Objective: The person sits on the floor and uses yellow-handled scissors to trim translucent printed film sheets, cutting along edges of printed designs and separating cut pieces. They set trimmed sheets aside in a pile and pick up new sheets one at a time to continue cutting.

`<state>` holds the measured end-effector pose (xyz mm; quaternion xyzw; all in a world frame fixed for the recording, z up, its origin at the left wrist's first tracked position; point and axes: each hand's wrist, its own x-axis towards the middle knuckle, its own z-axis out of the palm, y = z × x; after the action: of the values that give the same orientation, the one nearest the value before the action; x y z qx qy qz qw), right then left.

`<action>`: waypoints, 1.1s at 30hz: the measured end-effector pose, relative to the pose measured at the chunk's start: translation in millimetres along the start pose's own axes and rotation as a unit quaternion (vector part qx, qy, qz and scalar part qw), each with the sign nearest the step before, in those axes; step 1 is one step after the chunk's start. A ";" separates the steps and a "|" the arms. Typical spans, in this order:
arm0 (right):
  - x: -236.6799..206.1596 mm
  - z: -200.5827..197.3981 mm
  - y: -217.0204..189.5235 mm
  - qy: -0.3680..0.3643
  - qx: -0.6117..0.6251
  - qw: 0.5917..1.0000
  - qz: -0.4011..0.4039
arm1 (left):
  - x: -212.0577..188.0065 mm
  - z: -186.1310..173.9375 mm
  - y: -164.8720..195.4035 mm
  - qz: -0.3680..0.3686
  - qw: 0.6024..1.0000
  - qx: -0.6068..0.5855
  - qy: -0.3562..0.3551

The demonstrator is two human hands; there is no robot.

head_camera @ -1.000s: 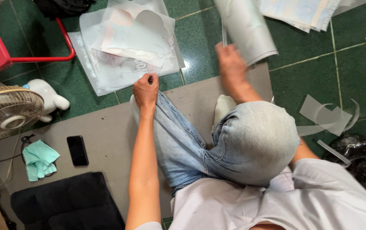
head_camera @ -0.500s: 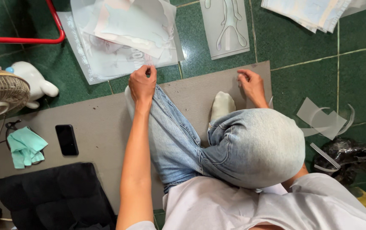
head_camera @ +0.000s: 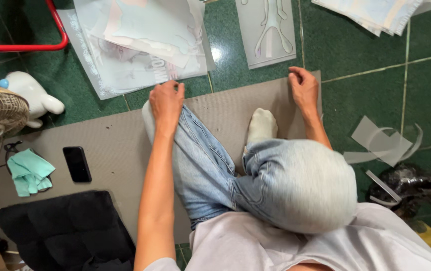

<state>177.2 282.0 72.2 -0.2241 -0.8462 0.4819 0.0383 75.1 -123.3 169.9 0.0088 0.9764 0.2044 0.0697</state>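
While the left hand [head_camera: 166, 102] is being rested, fingers curled and holding nothing, on the outstretched blue-jeaned leg [head_camera: 203, 160], the right hand [head_camera: 303, 90] is being pressed loosely curled onto the flat grey cardboard mat [head_camera: 115, 145]. 1 clear printed plastic sheet [head_camera: 268, 30] is being left just beyond it on the green tiled floor [head_camera: 361, 65].

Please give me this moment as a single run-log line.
left hand: resting on own foot, at clear sheets | right hand: on grey mat edge | printed sheet: flat on floor

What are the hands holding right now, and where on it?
Nothing is lifted. The left hand rests on the end of the outstretched blue-jeans leg. The right hand presses curled fingers on the far edge of the grey floor mat.
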 end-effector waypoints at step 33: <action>84.6 34.5 -19.9 0.048 0.175 0.981 0.061 | 7.3 173.6 156.6 0.170 0.982 -0.030 -0.082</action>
<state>84.9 280.9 57.6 -0.2879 -0.7306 0.6127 0.0884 90.4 89.6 74.2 0.1891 0.9452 0.2408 0.1138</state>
